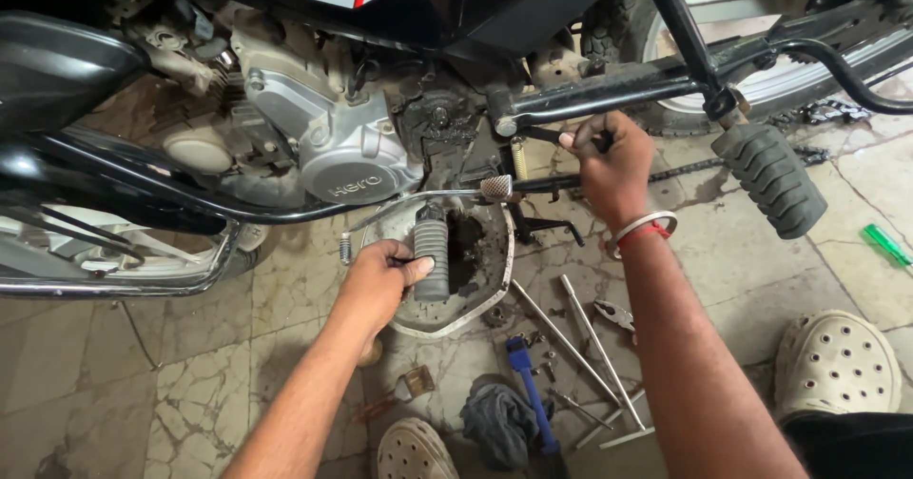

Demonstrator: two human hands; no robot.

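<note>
left hand [380, 284] clamped round grey ribbed rubber footpeg [431, 258] | right hand [613, 170] fisted on dark tool handle [547, 136] | brace peg steady, turn square

Left hand [378, 284] grips the footrest [431, 258]; right hand [613, 168] holds a tool [544, 136] under the motorcycle frame [609, 84]

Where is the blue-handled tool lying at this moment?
In the head view, the blue-handled tool lies on the floor at bottom centre, across a dark rag, left of the long metal rods.
</note>
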